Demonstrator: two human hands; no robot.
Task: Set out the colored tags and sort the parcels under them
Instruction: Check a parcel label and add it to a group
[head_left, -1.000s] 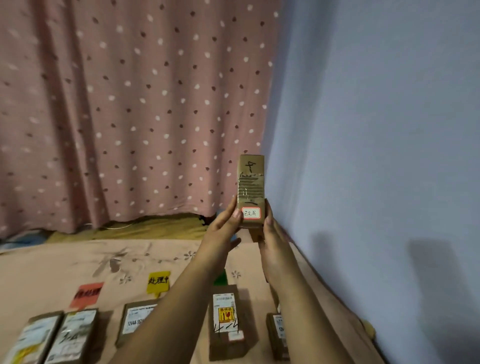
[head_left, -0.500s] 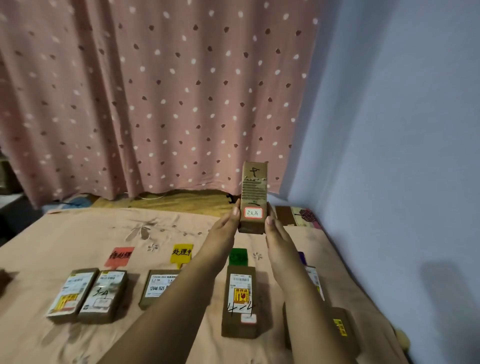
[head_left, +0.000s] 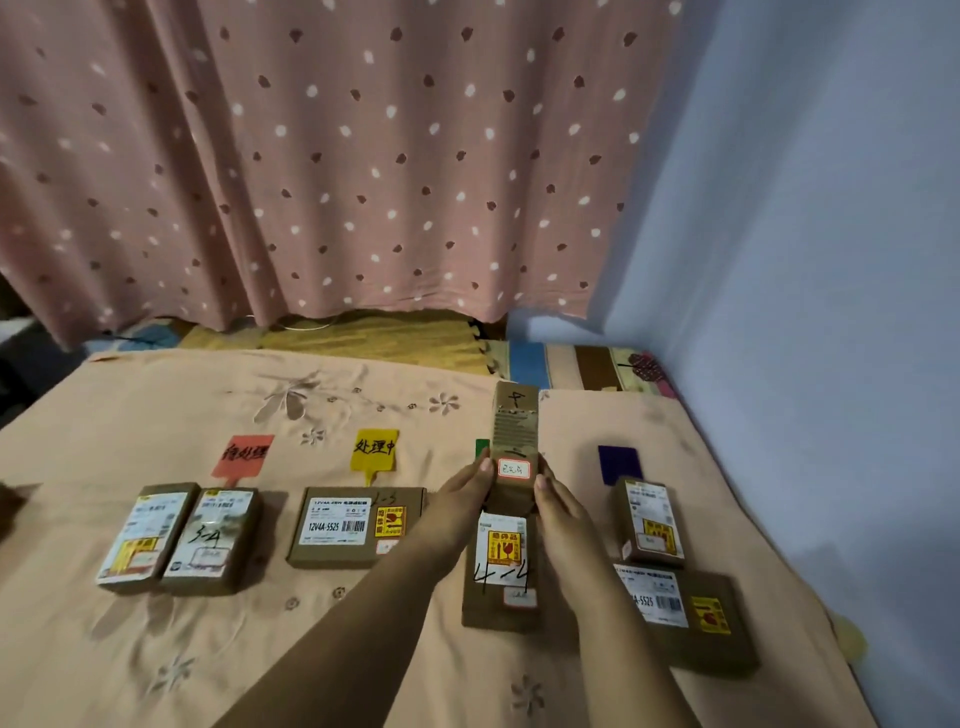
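Head view: left hand (head_left: 462, 499) and right hand (head_left: 558, 512) pinch tall brown cardboard parcel (head_left: 514, 447) upright over green tag (head_left: 482, 448); pinched only near its base, it could tip.

We see bare sheet (head_left: 156, 405) from nine to twelve o'clock, beyond the tags. At nine, two parcels (head_left: 179, 538) lie touching; the gap between them and the wide parcel (head_left: 353, 525) is open. At three, two more parcels (head_left: 670, 566) crowd the wall (head_left: 831, 364). At six, the near sheet is free.
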